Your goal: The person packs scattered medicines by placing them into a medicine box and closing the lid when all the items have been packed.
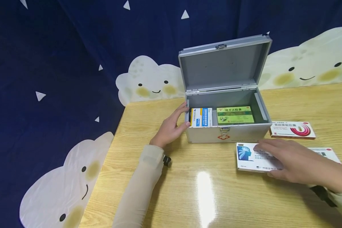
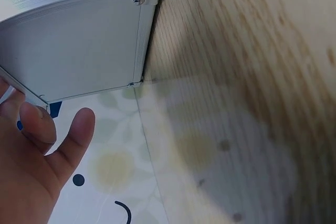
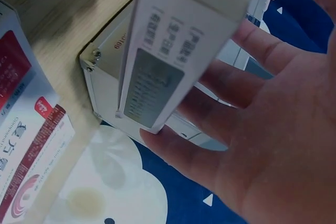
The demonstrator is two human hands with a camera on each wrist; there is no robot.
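Observation:
A silver metal case (image 1: 203, 136) with a red cross emblem stands at the back of the table, its lid (image 1: 220, 68) raised. My left hand (image 1: 169, 128) rests at the case's left rim, fingers on the edge and thumb near the front corner. With my right hand (image 1: 293, 161) I grip a white medicine box (image 1: 243, 164) with a blue head picture, just in front of the case's right side. Its end panel with printed text (image 3: 168, 40) faces the right wrist view. Inside the case lie a white, blue and yellow medicine box (image 1: 200, 117) and a green medicine box (image 1: 235, 115).
To the right of the case lies a white medicine box with red rings (image 1: 293, 129). Another white box (image 1: 330, 153) is partly hidden behind my right hand. A dark blue curtain (image 1: 82, 38) with cloud prints hangs behind the wooden table (image 1: 176, 190).

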